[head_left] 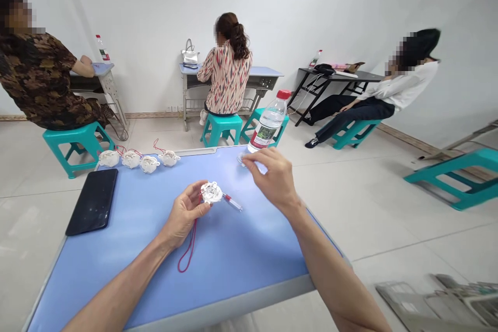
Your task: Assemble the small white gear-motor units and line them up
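Observation:
My left hand [187, 212] grips a small white round ornament [212, 193] by its edge, thumb below and fingers behind. A red cord loop [189, 254] hangs from it onto the blue desk [163, 280]. Just right of the ornament, a slim clear tube with a red band [233, 202] lies at a slant. My right hand [272, 176] is raised with thumb and forefinger pinched, in front of a water bottle with a red cap [268, 122]. Beside those fingertips is a small clear object [241, 158] of a kind I cannot tell. Whatever the pinch holds is too small to make out.
Several similar white ornaments [149, 164] with red cords sit along the desk's far left edge. A black phone [93, 202] lies at the left. Beyond are three seated people, other desks [264, 71] and green stools [221, 129]. Another green stool [459, 176] stands right.

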Demonstrator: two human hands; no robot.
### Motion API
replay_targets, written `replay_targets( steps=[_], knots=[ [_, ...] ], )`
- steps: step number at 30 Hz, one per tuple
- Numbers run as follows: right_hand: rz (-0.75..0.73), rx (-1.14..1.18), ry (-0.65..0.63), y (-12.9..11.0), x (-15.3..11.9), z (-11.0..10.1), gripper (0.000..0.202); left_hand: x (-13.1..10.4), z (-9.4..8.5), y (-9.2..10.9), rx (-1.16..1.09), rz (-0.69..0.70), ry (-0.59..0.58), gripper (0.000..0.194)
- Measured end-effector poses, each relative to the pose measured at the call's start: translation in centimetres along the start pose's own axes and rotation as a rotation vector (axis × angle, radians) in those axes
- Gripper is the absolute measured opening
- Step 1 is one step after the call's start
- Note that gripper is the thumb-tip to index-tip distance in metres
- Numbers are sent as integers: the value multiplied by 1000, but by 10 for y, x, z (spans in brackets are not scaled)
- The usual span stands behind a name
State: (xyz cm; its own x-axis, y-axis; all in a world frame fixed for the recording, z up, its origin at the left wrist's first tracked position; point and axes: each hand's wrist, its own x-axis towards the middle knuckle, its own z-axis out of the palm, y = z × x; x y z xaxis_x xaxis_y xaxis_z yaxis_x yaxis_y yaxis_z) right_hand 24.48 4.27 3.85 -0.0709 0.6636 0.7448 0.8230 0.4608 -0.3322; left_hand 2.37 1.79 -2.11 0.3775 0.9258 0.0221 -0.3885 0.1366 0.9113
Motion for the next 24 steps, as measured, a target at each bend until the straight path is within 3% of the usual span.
replay_targets(
  steps=[4, 9, 14, 24],
  knots=[
    [122, -163, 6, 44, 4, 9, 17, 1, -1, 0, 17, 1, 8, 49],
    [207, -331, -247, 71, -5, 30, 22, 2, -1, -1, 16, 8, 19, 49],
    [203, -359, -324, 81, -10, 44, 24, 3, -1, -1, -12, -8, 36, 50],
    [109, -421, -445, 80, -13, 51, 29, 1, -2, -1, -4, -5, 36, 51]
  ],
)
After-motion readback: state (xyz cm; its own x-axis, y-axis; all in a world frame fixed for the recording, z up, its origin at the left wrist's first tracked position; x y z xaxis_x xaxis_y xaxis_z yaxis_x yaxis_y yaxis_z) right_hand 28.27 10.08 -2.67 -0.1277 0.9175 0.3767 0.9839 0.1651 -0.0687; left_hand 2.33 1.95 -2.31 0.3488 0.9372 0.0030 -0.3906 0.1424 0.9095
